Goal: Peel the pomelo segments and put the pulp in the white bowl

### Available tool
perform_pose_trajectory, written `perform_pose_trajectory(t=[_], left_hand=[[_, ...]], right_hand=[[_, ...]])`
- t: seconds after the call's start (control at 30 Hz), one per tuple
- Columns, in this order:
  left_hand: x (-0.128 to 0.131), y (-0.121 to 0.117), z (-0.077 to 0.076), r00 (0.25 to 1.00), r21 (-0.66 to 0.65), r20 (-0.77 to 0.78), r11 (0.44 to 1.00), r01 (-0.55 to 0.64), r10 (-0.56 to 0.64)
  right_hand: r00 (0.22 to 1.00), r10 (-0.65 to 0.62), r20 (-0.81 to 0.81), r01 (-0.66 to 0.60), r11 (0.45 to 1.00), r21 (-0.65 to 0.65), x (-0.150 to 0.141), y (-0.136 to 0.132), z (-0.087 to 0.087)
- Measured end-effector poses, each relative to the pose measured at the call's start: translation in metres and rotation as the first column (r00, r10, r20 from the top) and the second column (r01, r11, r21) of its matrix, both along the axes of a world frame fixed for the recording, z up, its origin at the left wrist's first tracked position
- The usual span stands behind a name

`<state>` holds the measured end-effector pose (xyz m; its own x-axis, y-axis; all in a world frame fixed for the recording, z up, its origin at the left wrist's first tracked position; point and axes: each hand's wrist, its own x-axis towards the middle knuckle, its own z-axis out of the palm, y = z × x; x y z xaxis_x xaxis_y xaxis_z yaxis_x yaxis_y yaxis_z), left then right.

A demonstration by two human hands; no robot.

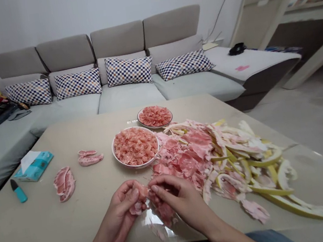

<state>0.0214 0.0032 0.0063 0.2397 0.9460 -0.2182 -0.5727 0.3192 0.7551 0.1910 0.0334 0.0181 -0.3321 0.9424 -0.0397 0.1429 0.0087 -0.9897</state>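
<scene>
A moist pink piece of citrus flesh [142, 191] is held between the left hand [120, 211] and right hand [182, 197], pinched at the fingertips over the glossy beige bench [23, 234]. Much appears done, a round white bowl [138, 166] and a dark-rimmed white dish [157, 127] being heaped with pink pulp [136, 145], while a few whitish-pink, skin-covered segments [64, 184] are left untouched.
</scene>
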Motion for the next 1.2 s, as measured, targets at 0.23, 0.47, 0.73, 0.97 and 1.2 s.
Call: perform_pose_trajectory(t=[0.23,0.47,0.73,0.97,1.2], left_hand=[[0.0,0.001,0.001,0.989,-0.061,0.149,0.998,0.023,-0.013],[-0.001,0.0,-0.007,0.973,-0.156,0.23,0.987,0.023,0.014],[0.003,-0.002,-0.011,0.976,-0.144,0.217,0.988,0.049,-0.016],[0.012,-0.005,-0.01,0.988,-0.081,0.154,0.997,-0.016,0.028],[0.018,-0.016,-0.013,0.962,0.091,-0.111,0.966,-0.242,0.251]], right_hand=[[0.996,0.092,-0.017,-0.093,0.992,-0.082,0.0,-0.001,-0.001],[0.998,-0.018,0.062,0.003,0.97,0.244,-0.001,-0.003,-0.003],[0.982,-0.066,0.176,-0.054,0.798,0.6,0.0,-0.007,-0.008],[0.949,-0.156,0.274,-0.088,0.703,0.705,-0.006,-0.014,-0.018],[0.989,-0.116,0.094,0.082,0.95,0.302,-0.016,-0.019,-0.011]])
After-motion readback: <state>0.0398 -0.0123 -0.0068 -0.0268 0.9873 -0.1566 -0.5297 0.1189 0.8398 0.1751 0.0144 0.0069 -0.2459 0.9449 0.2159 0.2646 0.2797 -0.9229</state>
